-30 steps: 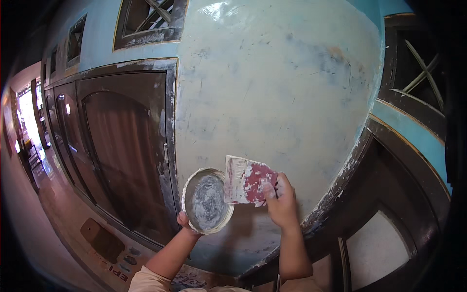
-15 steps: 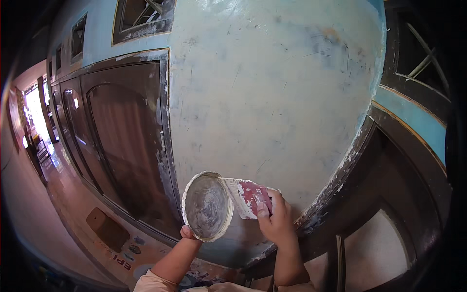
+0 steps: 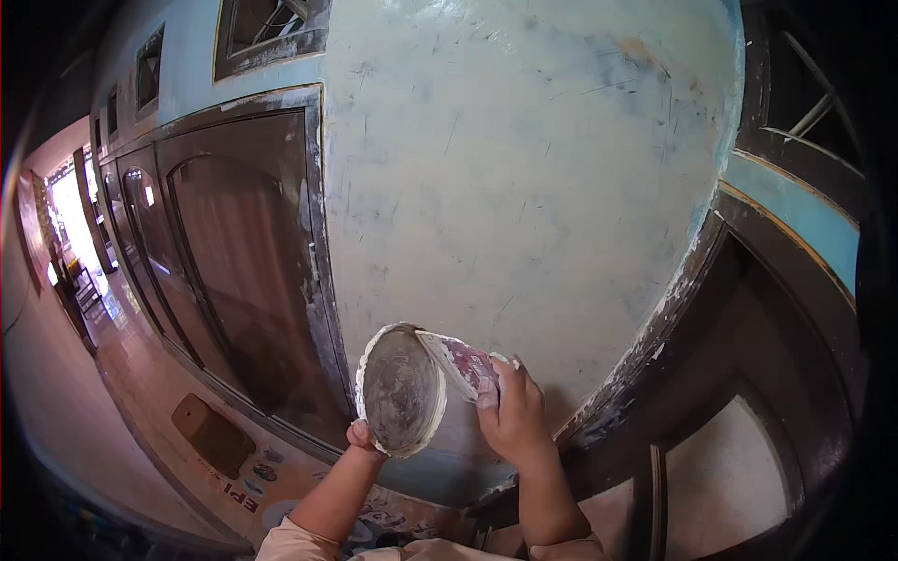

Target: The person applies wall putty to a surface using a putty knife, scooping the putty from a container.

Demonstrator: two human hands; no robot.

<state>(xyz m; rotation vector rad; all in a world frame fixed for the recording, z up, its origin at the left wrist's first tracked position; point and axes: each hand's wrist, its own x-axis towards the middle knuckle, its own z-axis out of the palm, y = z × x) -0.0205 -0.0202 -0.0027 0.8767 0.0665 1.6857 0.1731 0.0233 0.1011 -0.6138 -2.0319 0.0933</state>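
Observation:
My left hand (image 3: 363, 438) grips a round, shallow pan (image 3: 398, 393) by its lower left rim, tilted so its inside faces me. Pale filler is crusted along the rim, and grey smears coat the bottom. In my right hand (image 3: 514, 411) is a flat, dark red putty scraper (image 3: 465, 365), spotted with whitish filler. Its far left edge meets the pan's upper right rim. Thumb and fingers pinch the scraper at its right end. Behind both hands rises a wall (image 3: 524, 206) patched with pale filler, scratched and marked with grey spots.
A dark wooden window frame (image 3: 253, 243) with a curtain behind its glass stands left of the wall. To the right is a dark door (image 3: 748, 337) with a flaking frame. A brown box-like object (image 3: 210, 430) sits on the floor beside a printed sheet (image 3: 271, 491).
The scraper has turned to a steeper angle and moved slightly left with my right hand. The pan has rotated a little and risen slightly.

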